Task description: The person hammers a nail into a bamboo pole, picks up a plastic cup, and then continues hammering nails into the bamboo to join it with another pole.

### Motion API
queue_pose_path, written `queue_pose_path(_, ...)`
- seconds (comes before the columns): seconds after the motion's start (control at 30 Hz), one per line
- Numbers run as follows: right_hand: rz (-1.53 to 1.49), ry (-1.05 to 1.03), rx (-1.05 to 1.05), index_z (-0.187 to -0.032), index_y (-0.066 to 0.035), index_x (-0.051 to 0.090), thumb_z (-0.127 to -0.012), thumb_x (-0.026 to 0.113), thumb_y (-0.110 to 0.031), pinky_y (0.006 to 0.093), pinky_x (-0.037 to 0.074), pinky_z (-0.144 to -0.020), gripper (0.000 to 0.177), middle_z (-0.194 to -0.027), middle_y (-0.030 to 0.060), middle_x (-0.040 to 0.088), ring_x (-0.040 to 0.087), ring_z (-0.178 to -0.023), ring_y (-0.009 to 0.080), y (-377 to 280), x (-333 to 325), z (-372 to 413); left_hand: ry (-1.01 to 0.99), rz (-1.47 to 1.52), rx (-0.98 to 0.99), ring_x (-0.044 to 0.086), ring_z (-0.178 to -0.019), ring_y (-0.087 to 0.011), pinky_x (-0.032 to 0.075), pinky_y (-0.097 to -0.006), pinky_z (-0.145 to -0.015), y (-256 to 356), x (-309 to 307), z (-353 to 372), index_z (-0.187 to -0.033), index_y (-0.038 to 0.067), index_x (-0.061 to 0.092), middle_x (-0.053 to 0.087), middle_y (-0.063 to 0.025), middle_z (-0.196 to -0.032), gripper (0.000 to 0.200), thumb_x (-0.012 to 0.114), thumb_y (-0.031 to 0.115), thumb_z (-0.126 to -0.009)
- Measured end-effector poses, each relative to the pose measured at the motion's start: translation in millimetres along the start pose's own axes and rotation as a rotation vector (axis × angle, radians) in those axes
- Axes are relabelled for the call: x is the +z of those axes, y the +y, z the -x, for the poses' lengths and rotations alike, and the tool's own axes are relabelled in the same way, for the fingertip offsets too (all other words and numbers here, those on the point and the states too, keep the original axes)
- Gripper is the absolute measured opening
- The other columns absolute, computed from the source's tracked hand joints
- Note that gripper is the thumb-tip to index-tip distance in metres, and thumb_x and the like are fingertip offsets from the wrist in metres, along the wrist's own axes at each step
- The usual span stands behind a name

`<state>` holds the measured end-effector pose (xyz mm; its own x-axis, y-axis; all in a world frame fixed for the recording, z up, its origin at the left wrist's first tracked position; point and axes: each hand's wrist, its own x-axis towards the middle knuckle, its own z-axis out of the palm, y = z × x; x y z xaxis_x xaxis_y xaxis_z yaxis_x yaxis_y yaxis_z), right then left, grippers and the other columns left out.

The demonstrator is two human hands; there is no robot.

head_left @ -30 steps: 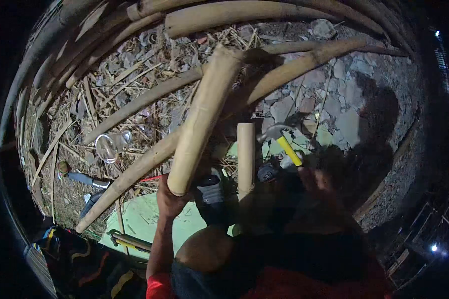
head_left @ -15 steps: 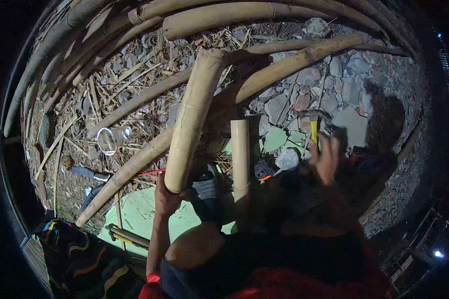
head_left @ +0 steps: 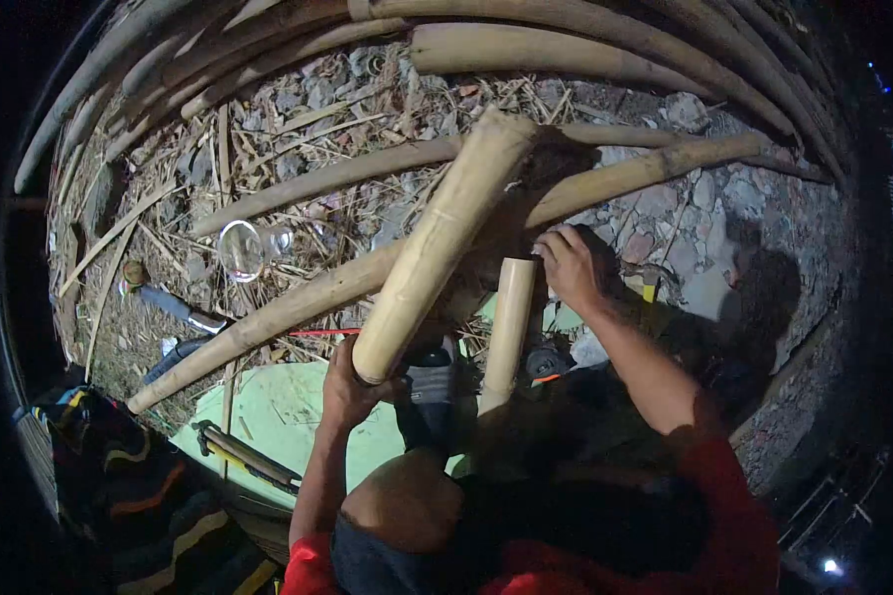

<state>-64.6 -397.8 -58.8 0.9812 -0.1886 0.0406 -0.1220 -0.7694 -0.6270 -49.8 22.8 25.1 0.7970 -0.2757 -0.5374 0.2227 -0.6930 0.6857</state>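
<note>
A thick bamboo piece (head_left: 446,243) leans up and to the right, its lower end gripped by my left hand (head_left: 350,390). My right hand (head_left: 569,270), fingers loosely bent and nothing visible in them, is just beside the top of a shorter bamboo piece (head_left: 511,312). That shorter piece stands between my arms, its lower part in shadow. Right of my forearm lies a hammer (head_left: 650,288) with a yellow handle, partly in the dark.
A long bamboo pole (head_left: 298,302) crosses the rubble behind the held piece. More poles (head_left: 566,55) lie along the back. At left are a clear plastic cup (head_left: 240,250) and a dark-handled tool (head_left: 174,305). A pale green sheet (head_left: 278,402) lies below, with a saw-like tool (head_left: 248,458) on it.
My right hand has let go of the hammer and moved left to the shorter bamboo's top. The bamboo in my left hand tilts further right. The view has shifted slightly.
</note>
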Motion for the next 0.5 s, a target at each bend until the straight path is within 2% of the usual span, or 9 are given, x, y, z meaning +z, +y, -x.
queue_pose_path(0.03, 0.018, -0.018, -0.017, -0.109, 0.000, 0.063, -0.097, 0.065, -0.006, 0.0496, 0.052, -0.081, 0.013, -0.108, 0.0190, 0.059, 0.063, -0.094, 0.0421, -0.3, -4.0, -0.8, 0.017, -0.068, 0.009, 0.064, -0.113, -0.0426, 0.052, -0.0489, -0.096, 3.0, -2.6, -0.6, -0.136, 0.001, 0.053, 0.065, -0.0232, -0.121, 0.094, 0.098, 0.034, -0.061)
queue_pose_path(0.13, 0.015, 0.045, 0.084, -0.110, -0.001, 0.063, -0.097, 0.067, -0.010, 0.0489, 0.052, -0.081, 0.017, -0.105, 0.0181, 0.059, 0.063, -0.094, 0.0406, -19.8, -25.3, -6.7, -0.010, -0.061, 0.034, 0.064, -0.114, -0.0418, 0.052, -0.0492, -0.097, 2.6, -7.6, -3.2, -0.136, 0.001, 0.054, 0.066, -0.0220, -0.122, 0.096, 0.099, 0.037, -0.060)
queue_pose_path(0.2, -0.065, 0.108, 0.164, -0.110, -0.001, 0.063, -0.096, 0.068, -0.010, 0.0468, 0.054, -0.078, 0.017, -0.105, 0.0180, 0.061, 0.066, -0.091, 0.0367, -55.2, -44.4, -12.2, -0.034, -0.123, -0.016, 0.062, -0.118, -0.0422, 0.051, -0.0504, -0.098, 8.2, -11.5, -3.4, -0.136, 0.004, 0.055, 0.065, -0.0214, -0.123, 0.094, 0.098, 0.040, -0.061)
queue_pose_path(0.23, -0.159, 0.106, 0.095, -0.108, -0.001, 0.064, -0.094, 0.070, -0.008, 0.0446, 0.055, -0.075, 0.017, -0.103, 0.0167, 0.064, 0.069, -0.087, 0.0323, -75.7, -52.6, -20.6, -0.013, -0.136, 0.010, 0.061, -0.117, -0.0428, 0.051, -0.0508, -0.097, 4.1, -11.3, -2.3, -0.135, 0.005, 0.055, 0.065, -0.0215, -0.123, 0.093, 0.098, 0.040, -0.061)
queue_pose_path(0.33, -0.176, 0.005, -0.270, -0.106, -0.001, 0.065, -0.091, 0.073, -0.008, 0.0424, 0.056, -0.073, 0.018, -0.102, 0.0163, 0.067, 0.071, -0.084, 0.0326, -158.5, -48.8, -65.9, 0.013, -0.176, 0.030, 0.062, -0.114, -0.0442, 0.052, -0.0515, -0.095, 6.5, -10.1, -2.5, -0.133, 0.008, 0.056, 0.066, -0.0214, -0.120, 0.089, 0.097, 0.040, -0.062)
queue_pose_path(0.4, -0.484, -0.141, -0.198, -0.102, -0.001, 0.066, -0.091, 0.074, -0.011, 0.0423, 0.057, -0.073, 0.016, -0.097, 0.0169, 0.069, 0.071, -0.087, 0.0349, -216.9, -31.0, -91.9, 0.014, -0.141, 0.046, 0.062, -0.113, -0.0440, 0.052, -0.0514, -0.094, 10.5, -11.9, -2.3, -0.132, 0.008, 0.056, 0.066, -0.0211, -0.119, 0.088, 0.097, 0.040, -0.062)
queue_pose_path(0.47, -0.567, -0.126, -0.293, -0.102, -0.001, 0.068, -0.094, 0.073, -0.013, 0.0340, 0.056, -0.068, 0.015, -0.088, 0.0115, 0.071, 0.070, -0.076, 0.0188, -255.8, 11.1, -116.4, 0.028, -0.161, 0.037, 0.063, -0.110, -0.0443, 0.053, -0.0521, -0.093, 14.1, -11.3, -2.2, -0.131, 0.009, 0.056, 0.067, -0.0203, -0.116, 0.086, 0.097, 0.040, -0.062)
queue_pose_path(0.5, -0.625, -0.144, -0.275, -0.103, -0.001, 0.068, -0.094, 0.073, -0.014, 0.0346, 0.057, -0.070, 0.016, -0.089, 0.0120, 0.072, 0.072, -0.078, 0.0192, -279.2, 24.4, -125.2, 0.034, -0.161, 0.032, 0.063, -0.110, -0.0444, 0.053, -0.0523, -0.093, 17.7, -12.0, -1.6, -0.131, 0.009, 0.056, 0.067, -0.0202, -0.116, 0.087, 0.097, 0.041, -0.061)
